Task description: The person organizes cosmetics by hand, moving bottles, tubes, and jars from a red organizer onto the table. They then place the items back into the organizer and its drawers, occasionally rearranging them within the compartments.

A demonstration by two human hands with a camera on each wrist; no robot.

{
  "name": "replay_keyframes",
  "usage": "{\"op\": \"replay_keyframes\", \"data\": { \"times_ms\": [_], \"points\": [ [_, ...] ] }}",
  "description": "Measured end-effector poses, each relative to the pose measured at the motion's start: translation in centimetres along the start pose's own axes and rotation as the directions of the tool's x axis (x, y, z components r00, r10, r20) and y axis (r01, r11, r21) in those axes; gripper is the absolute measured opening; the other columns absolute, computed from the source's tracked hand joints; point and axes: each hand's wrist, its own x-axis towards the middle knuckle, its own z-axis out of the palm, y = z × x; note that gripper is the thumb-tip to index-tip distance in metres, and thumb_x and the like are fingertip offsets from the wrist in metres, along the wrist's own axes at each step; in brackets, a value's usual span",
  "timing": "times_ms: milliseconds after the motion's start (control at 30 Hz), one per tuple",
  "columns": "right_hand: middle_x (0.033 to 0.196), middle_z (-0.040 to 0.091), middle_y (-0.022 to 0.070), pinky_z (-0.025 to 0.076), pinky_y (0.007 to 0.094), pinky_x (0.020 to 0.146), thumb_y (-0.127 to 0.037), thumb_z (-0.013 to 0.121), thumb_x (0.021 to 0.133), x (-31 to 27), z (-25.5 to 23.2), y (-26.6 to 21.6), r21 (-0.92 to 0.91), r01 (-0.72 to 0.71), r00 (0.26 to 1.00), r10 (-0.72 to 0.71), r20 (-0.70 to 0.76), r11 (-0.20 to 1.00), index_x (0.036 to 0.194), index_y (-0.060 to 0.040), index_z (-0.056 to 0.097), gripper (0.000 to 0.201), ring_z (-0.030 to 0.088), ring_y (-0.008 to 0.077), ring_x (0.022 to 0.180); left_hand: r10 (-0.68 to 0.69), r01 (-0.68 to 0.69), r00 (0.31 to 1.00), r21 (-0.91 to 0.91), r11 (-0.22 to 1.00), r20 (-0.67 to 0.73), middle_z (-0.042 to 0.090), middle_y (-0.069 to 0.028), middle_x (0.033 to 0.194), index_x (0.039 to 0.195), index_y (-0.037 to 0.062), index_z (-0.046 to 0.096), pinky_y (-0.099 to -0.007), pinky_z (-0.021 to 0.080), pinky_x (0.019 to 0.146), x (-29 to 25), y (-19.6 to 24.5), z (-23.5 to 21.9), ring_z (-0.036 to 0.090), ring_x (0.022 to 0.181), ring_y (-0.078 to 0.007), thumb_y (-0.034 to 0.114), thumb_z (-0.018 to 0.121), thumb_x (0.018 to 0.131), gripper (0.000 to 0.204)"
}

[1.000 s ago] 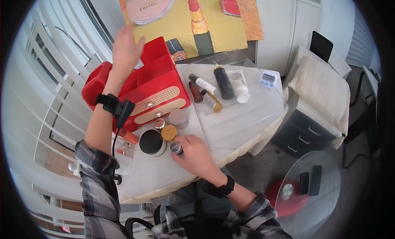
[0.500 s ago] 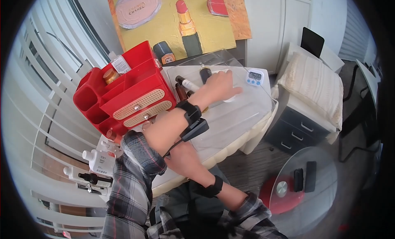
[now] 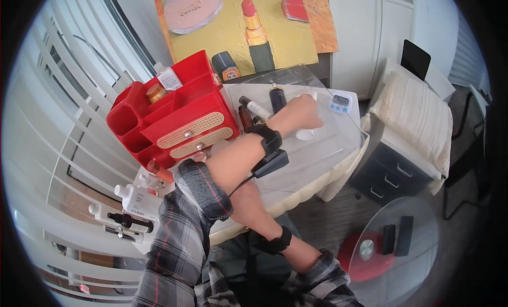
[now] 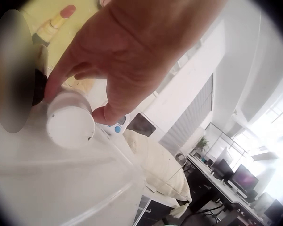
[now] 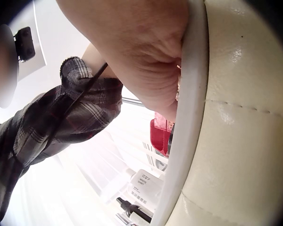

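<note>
Left grip [image 3: 300, 115] pinching smooth white cylindrical cap [image 4: 70, 127], clear sheet [image 3: 312, 159]

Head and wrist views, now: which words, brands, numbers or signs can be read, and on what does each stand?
"CHANEL" on the pink compact in the painting.
"WHITE SHIRT" on the white bottle, right wrist view; its other lines are too blurred.
Too small to read surely: digits on the timer, and the label of the small bottle in the red organizer.
White cap in the left hand: no readable text.

"CHANEL" on the painted compact [image 3: 192, 11], "WHITE SHIRT" on a bottle [image 5: 147, 189]
</note>
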Motion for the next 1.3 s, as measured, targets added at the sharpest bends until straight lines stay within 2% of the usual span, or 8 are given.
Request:
{"op": "replay_keyframes", "data": {
  "times_ms": [100,333,533,700,767,900,1167,1300],
  "points": [
    [0.130,0.064,0.0221,0.045,0.0494,0.104,-0.020,0.077,0.079,-0.3,-0.6,-0.1,0.067,-0.005,1.000,0.005,-0.007,0.998,0.135,-0.0039,0.059,0.061,0.058,0.0442,0.121,-0.046,0.046,0.989,-0.003,0.999,-0.138,0.072,-0.0315,0.092,0.096,-0.0145,0.070,-0.0457,0.059,0.082,0.3,0.0,1.9,0.072,0.089,-0.0448,0.034,0.070,0.075,0.053],
    [0.126,0.066,0.0215,0.048,0.0477,0.101,-0.019,0.077,0.078,0.1,-0.9,-0.4,0.094,0.044,0.998,-0.039,-0.051,0.995,0.131,-0.0022,0.061,0.058,0.060,0.0435,0.119,-0.090,0.088,0.995,-0.044,0.995,-0.036,0.071,-0.0317,0.107,0.105,-0.0146,0.068,-0.0426,0.059,0.081,0.0,-0.9,1.4,0.073,0.093,-0.0417,0.038,0.072,0.074,0.062],
    [0.110,0.066,0.0196,0.051,0.0473,0.094,-0.018,0.076,0.083,0.6,0.1,-0.6,-0.049,-0.104,0.993,0.107,0.057,0.993,0.113,0.0016,0.064,0.038,0.062,0.0384,0.107,-0.197,0.169,0.980,-0.450,0.877,-0.016,0.072,-0.0222,0.102,0.121,-0.0115,0.059,-0.0368,0.057,0.079,-2.2,-2.2,-3.2,0.072,0.092,-0.0316,0.035,0.074,0.077,0.066],
    [0.101,0.067,0.0173,0.051,0.0454,0.091,-0.015,0.075,0.082,0.8,-0.4,-1.1,-0.051,-0.078,0.996,0.079,0.030,0.996,0.106,0.0005,0.064,0.030,0.062,0.0363,0.100,-0.165,-0.038,0.977,-0.877,0.480,-0.133,0.068,-0.0110,0.091,0.117,-0.0047,0.058,-0.0346,0.058,0.074,-7.0,-2.2,-10.4,0.070,0.084,-0.0222,0.024,0.068,0.089,0.041],
    [0.100,0.067,0.0170,0.051,0.0451,0.091,-0.015,0.075,0.082,0.8,-0.3,-1.1,-0.051,-0.073,0.997,0.074,0.016,0.996,0.105,0.0002,0.064,0.029,0.062,0.0363,0.100,-0.323,-0.058,0.928,-0.927,0.369,-0.187,0.068,-0.0099,0.091,0.117,-0.0007,0.058,-0.0334,0.059,0.072,-8.5,-2.4,-13.9,0.070,0.084,-0.0195,0.028,0.066,0.096,0.037],
    [0.101,0.068,0.0165,0.051,0.0444,0.091,-0.015,0.075,0.083,0.9,-0.6,-1.4,-0.065,-0.089,0.995,0.092,0.041,0.994,0.104,-0.0001,0.064,0.029,0.062,0.0358,0.100,-0.424,-0.322,0.646,-0.730,0.603,-0.635,0.070,-0.0133,0.092,0.121,-0.0078,0.060,-0.0339,0.059,0.066,-9.8,-7.8,-17.7,0.070,0.076,-0.0192,0.030,0.067,0.096,0.045],
    [0.101,0.068,0.0169,0.051,0.0445,0.091,-0.016,0.076,0.082,0.8,-0.4,-1.2,-0.079,-0.060,0.998,0.062,0.027,0.995,0.107,0.0008,0.064,0.032,0.063,0.0353,0.100,-0.482,-0.128,0.575,-0.654,0.745,-0.662,0.071,-0.0169,0.114,0.129,-0.0093,0.059,-0.0373,0.055,0.085,-12.8,-18.9,-18.4,0.069,0.099,-0.0219,0.018,0.071,0.095,0.045],
    [0.100,0.068,0.0170,0.051,0.0447,0.091,-0.016,0.076,0.081,0.9,-0.5,-1.2,-0.085,-0.057,0.998,0.060,0.034,0.995,0.107,0.0007,0.064,0.033,0.063,0.0353,0.099,-0.498,-0.050,0.650,-0.686,0.726,-0.574,0.071,-0.0176,0.117,0.129,-0.0098,0.060,-0.0373,0.055,0.089,-12.8,-21.5,-17.0,0.068,0.103,-0.0228,0.018,0.072,0.095,0.046]
  ]
}}
